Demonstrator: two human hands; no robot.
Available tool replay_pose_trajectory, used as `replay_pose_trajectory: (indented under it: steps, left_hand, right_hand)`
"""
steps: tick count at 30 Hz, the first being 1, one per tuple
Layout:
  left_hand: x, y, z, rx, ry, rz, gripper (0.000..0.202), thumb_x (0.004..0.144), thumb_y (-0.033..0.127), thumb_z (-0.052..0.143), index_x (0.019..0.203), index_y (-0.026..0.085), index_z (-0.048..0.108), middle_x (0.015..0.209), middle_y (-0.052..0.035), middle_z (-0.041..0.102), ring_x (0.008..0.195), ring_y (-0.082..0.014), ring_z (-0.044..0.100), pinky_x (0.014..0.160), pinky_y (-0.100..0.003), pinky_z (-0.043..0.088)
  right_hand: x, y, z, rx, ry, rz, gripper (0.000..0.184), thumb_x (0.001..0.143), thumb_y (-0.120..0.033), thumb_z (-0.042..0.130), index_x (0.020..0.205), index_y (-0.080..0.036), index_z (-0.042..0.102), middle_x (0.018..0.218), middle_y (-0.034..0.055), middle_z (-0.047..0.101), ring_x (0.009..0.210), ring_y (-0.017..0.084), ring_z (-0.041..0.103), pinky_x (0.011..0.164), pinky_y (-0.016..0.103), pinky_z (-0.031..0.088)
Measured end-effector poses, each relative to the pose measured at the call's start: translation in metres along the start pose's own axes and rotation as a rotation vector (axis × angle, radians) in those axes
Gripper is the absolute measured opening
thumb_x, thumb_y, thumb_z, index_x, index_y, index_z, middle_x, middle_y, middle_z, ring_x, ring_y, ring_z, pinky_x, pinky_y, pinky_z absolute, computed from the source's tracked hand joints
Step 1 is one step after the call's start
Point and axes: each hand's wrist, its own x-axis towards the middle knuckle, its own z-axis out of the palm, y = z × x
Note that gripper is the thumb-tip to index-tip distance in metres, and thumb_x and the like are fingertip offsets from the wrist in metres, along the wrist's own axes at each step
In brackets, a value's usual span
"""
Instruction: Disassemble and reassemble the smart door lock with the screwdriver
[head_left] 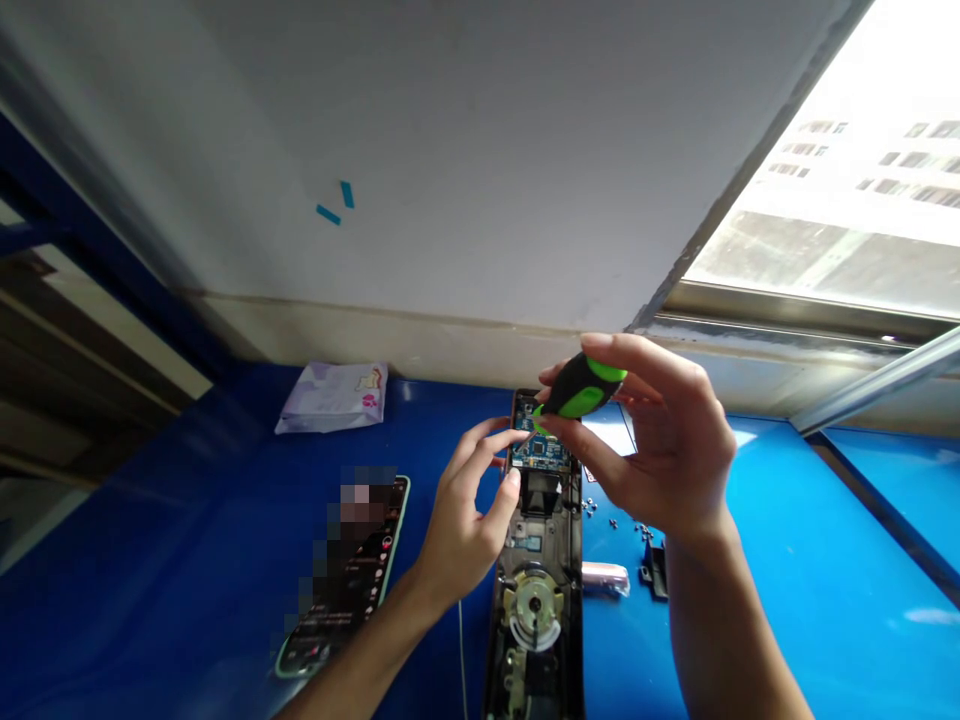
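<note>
An opened door-lock body (538, 570) lies lengthwise on the blue table (787, 590), its blue circuit board (541, 450) and a round brass mechanism (532, 605) exposed. My right hand (660, 440) is closed around a black and green screwdriver (581, 390), held above the circuit board and pointing down at it. My left hand (469, 510) rests at the lock's left edge, fingers curled, with thumb and forefinger close together beside the board. I cannot see whether they pinch anything.
A phone (345, 570) with a lit screen lies left of the lock. A pack of tissues (334, 397) sits near the wall. Several small screws (634, 525), a black part (654, 568) and a pinkish piece (606, 576) lie right of the lock. A window frame is at the right.
</note>
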Motion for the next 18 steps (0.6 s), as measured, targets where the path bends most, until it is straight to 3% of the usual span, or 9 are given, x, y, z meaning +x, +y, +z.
replay_pose_trajectory:
  steps: [4, 6, 9, 11, 16, 18]
  left_hand:
    - [-0.001, 0.000, 0.003, -0.031, 0.001, -0.019, 0.035, 0.102, 0.021, 0.055, 0.136, 0.027, 0.065, 0.145, -0.0094, 0.065, 0.135, -0.0273, 0.062, 0.110, -0.045, 0.056]
    - [-0.001, -0.001, 0.004, -0.064, 0.002, -0.034, 0.035, 0.103, 0.022, 0.056, 0.137, 0.026, 0.063, 0.141, -0.0091, 0.069, 0.131, -0.0264, 0.066, 0.109, -0.044, 0.057]
    - [-0.002, -0.001, 0.005, -0.090, -0.013, -0.060, 0.034, 0.103, 0.023, 0.056, 0.136, 0.026, 0.063, 0.137, -0.0081, 0.072, 0.124, -0.0241, 0.071, 0.108, -0.041, 0.057]
    - [-0.003, -0.002, 0.005, -0.091, -0.017, -0.070, 0.033, 0.104, 0.024, 0.057, 0.136, 0.026, 0.063, 0.138, -0.0079, 0.071, 0.122, -0.0236, 0.071, 0.107, -0.040, 0.057]
    - [-0.003, -0.003, 0.008, -0.101, 0.002, -0.056, 0.035, 0.104, 0.025, 0.055, 0.139, 0.025, 0.063, 0.139, -0.0080, 0.071, 0.124, -0.0238, 0.070, 0.106, -0.040, 0.058]
    - [-0.003, -0.002, 0.009, -0.094, 0.013, -0.059, 0.036, 0.104, 0.025, 0.055, 0.139, 0.025, 0.063, 0.137, -0.0075, 0.072, 0.119, -0.0223, 0.072, 0.104, -0.038, 0.059]
  right_hand:
    - [0.003, -0.001, 0.003, -0.029, 0.002, -0.022, 0.078, 0.080, -0.009, 0.085, 0.147, -0.039, 0.059, 0.120, 0.0009, 0.077, 0.094, 0.024, 0.077, 0.078, 0.040, 0.070]
    - [0.005, -0.003, 0.002, -0.060, 0.017, 0.000, 0.073, 0.082, -0.014, 0.086, 0.146, -0.040, 0.061, 0.123, 0.0011, 0.076, 0.098, 0.025, 0.076, 0.081, 0.041, 0.069]
    - [0.007, -0.008, -0.001, 0.016, -0.025, 0.058, 0.055, 0.098, -0.020, 0.067, 0.149, -0.038, 0.058, 0.141, 0.0043, 0.070, 0.116, 0.029, 0.073, 0.092, 0.049, 0.068]
    - [0.008, -0.011, -0.003, 0.093, -0.040, 0.074, 0.051, 0.102, -0.017, 0.058, 0.149, -0.036, 0.059, 0.144, 0.0050, 0.069, 0.117, 0.028, 0.074, 0.094, 0.051, 0.067]
    - [0.010, -0.012, -0.006, -0.016, 0.115, -0.014, 0.046, 0.086, -0.020, 0.084, 0.128, -0.037, 0.076, 0.106, 0.0022, 0.075, 0.090, 0.022, 0.073, 0.074, 0.041, 0.067]
    - [0.011, -0.013, -0.006, -0.060, 0.094, -0.014, 0.038, 0.092, -0.024, 0.077, 0.129, -0.034, 0.076, 0.110, 0.0041, 0.073, 0.094, 0.023, 0.072, 0.076, 0.041, 0.066]
